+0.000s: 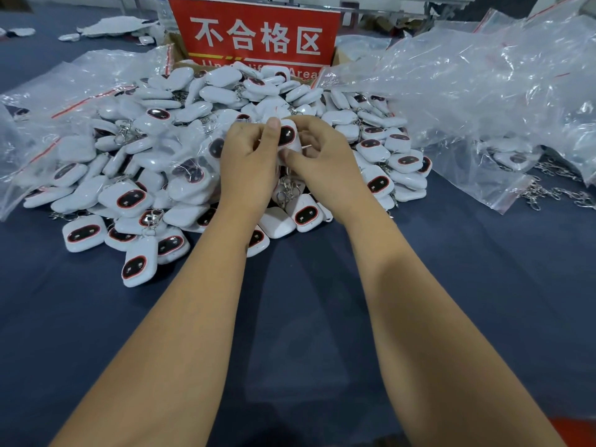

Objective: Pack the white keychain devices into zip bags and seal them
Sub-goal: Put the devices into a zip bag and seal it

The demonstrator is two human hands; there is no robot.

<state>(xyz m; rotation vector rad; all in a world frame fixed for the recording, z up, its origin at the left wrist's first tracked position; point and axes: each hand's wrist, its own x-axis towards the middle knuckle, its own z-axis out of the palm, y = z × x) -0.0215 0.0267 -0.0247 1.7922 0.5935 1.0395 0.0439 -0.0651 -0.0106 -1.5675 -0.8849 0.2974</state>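
I judge I'm sealing — my left hand (pixel 250 158) and right hand (pixel 317 156) both pinch a bagged keychain device (pixel 288 137); next, press the strip along.

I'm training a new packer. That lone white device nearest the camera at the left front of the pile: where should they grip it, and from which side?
Grip the white device across its two long side edges, coming from above. It lies flat, dark face up, at the pile's open front edge, so fingers avoid the face.
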